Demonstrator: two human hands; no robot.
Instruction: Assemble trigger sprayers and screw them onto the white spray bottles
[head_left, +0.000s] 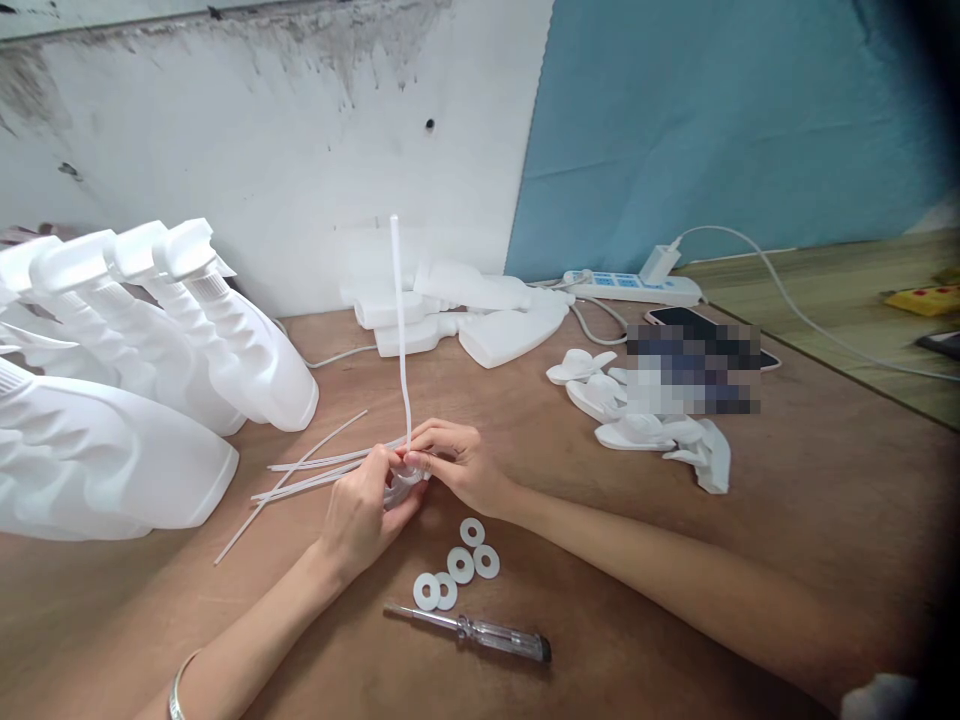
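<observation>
A thin white plastic tube [400,320] stands almost upright above the fingers of both my hands. My left hand [356,515] is closed around a small translucent plastic part [403,484], mostly hidden by the fingers. The fingers of my right hand [469,470] are closed at the tube's lower end, where it meets this part. Whether the tube sits inside the part cannot be seen. More thin white tubes [311,484] lie on the table just left of my hands. Several flat white ring washers [460,565] lie in front, beside a clear-handled screwdriver [499,637].
White spray bottles [262,345] with trigger heads crowd the left side of the brown table [600,560]. White plastic bottles [510,325] lie at the back. White plastic pieces [637,425], a phone [679,322] and a power strip [637,287] are on the right.
</observation>
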